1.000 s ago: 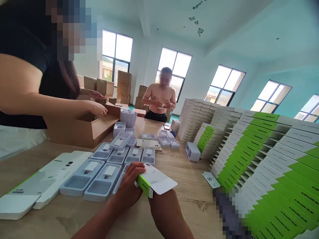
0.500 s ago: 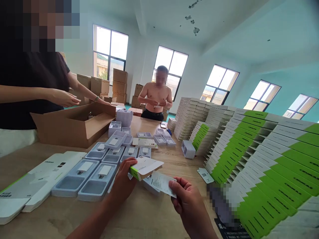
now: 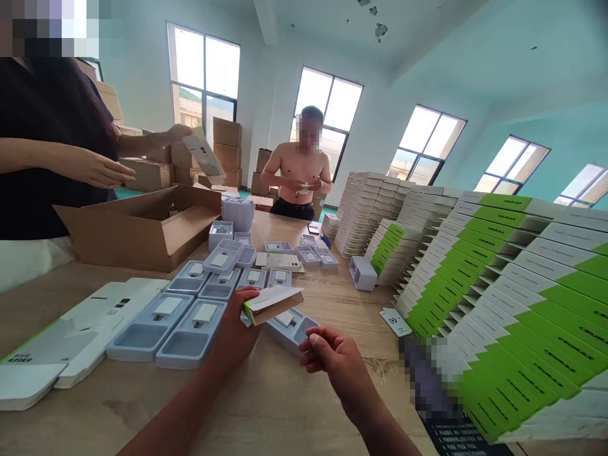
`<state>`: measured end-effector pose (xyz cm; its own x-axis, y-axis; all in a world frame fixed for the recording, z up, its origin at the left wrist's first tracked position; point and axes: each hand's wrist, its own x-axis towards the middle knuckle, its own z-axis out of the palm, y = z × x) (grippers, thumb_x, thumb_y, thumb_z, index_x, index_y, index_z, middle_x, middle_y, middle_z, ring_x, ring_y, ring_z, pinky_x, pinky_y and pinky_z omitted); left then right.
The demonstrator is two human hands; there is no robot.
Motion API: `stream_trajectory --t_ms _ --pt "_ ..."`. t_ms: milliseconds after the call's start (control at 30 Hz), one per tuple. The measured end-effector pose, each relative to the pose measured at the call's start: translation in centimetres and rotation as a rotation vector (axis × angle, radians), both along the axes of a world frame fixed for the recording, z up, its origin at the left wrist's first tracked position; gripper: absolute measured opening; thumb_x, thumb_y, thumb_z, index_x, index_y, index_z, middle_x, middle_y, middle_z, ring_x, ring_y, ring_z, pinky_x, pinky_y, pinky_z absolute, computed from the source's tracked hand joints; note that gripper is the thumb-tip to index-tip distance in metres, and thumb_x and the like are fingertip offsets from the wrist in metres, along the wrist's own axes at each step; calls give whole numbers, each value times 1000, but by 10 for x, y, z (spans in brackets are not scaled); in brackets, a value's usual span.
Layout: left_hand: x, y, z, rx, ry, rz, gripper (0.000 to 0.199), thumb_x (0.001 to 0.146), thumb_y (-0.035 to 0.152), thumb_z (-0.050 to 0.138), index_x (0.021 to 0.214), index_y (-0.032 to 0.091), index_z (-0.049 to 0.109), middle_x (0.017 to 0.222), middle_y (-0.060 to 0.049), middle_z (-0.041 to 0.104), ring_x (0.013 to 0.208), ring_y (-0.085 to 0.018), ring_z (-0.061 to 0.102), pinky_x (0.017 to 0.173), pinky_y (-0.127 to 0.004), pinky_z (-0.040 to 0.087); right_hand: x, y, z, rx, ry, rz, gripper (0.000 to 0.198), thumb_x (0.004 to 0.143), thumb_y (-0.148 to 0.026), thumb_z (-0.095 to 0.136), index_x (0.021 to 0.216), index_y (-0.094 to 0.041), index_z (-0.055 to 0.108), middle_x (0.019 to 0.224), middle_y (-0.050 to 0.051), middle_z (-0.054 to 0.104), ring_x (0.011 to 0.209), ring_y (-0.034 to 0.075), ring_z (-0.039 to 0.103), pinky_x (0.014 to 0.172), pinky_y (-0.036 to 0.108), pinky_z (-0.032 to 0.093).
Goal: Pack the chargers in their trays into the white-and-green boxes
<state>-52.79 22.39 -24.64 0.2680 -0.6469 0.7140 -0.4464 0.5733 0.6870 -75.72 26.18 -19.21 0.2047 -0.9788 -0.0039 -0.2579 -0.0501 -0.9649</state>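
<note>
My left hand (image 3: 240, 326) grips a white and green cardboard box (image 3: 273, 301) with its near end open. Just beyond and below it, a pale grey tray (image 3: 279, 328) lies on the table, with a small white block in one compartment. The curled fingers of my right hand (image 3: 330, 354) close at the right end of that tray; the exact contact of the fingertips is partly hidden. Left of my left hand, similar trays (image 3: 137, 326) with white blocks stand in rows. A flat white carton (image 3: 90, 329) lies at the far left.
Stacks of white and green boxes (image 3: 517, 304) line the right side. A brown carton (image 3: 137, 234) stands open at the left, beside a co-worker (image 3: 52, 133) holding a white box. Across the table, another person (image 3: 301, 168) handles something small and white. A card (image 3: 395, 321) lies near the stacks.
The printed leaflet has left my right hand and is out of sight. My right hand now sits at the tray's end. The co-worker at left has lifted a white box.
</note>
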Motion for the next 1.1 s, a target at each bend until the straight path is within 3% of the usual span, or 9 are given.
stream_trajectory --t_ms 67,133,233,300,500,667,833,1000,1100 --pt "3 0 5 0 40 -2 34 79 21 68 112 24 59 120 -7 63 114 -25 65 97 -39 53 -1 -14 -12 -210 290 14 41 98 -43 45 114 -14 69 111 17 76 97 27 74 89 41 59" --pt "6 0 9 0 82 11 33 79 21 67 111 23 59 118 -6 63 115 -24 64 97 -37 53 1 -31 -19 -303 439 45 36 94 -35 54 120 -17 70 132 16 69 126 30 63 113 47 45" --pt "11 -1 13 2 133 47 31 81 20 65 111 23 58 116 -5 64 112 -23 65 97 -36 53 8 -53 -26 -300 575 144 67 73 -32 81 137 -19 65 157 17 50 149 40 38 124 59 23" --pt "14 -2 14 3 144 57 31 81 20 66 111 23 58 114 -5 65 109 -22 67 94 -35 55 12 -61 -32 -279 654 200 87 64 -30 87 145 -20 59 161 21 43 151 46 33 120 68 22" --pt "15 -2 11 -25 90 24 35 79 16 66 112 24 63 116 -6 68 112 -23 68 95 -35 56 -19 -28 -34 -391 695 237 68 73 -16 70 141 -19 62 154 18 54 144 36 49 119 58 37" --pt "10 -1 4 -35 30 -55 37 81 16 68 117 26 67 125 -8 67 118 -25 66 98 -38 57 -63 33 30 -484 403 279 66 74 -30 80 138 -31 64 149 11 60 136 33 59 111 45 50" --pt "2 2 1 -49 -45 -107 38 81 18 75 117 28 71 127 -9 68 118 -27 65 101 -42 54 -51 56 81 -413 490 68 60 78 -34 76 137 -31 64 147 8 61 132 31 61 111 45 51" --pt "-2 5 1 -105 -79 -105 42 81 7 65 116 30 73 122 -6 71 117 -25 64 103 -44 52 -24 56 64 -469 553 -89 60 79 -35 73 137 -24 62 131 10 70 120 31 68 102 43 58" --pt "-4 9 4 -105 -91 -144 45 77 5 64 112 30 75 119 -5 72 115 -25 63 103 -45 50 -5 56 43 -525 529 -171 62 80 -34 73 138 -23 57 135 12 67 125 33 64 108 49 54"
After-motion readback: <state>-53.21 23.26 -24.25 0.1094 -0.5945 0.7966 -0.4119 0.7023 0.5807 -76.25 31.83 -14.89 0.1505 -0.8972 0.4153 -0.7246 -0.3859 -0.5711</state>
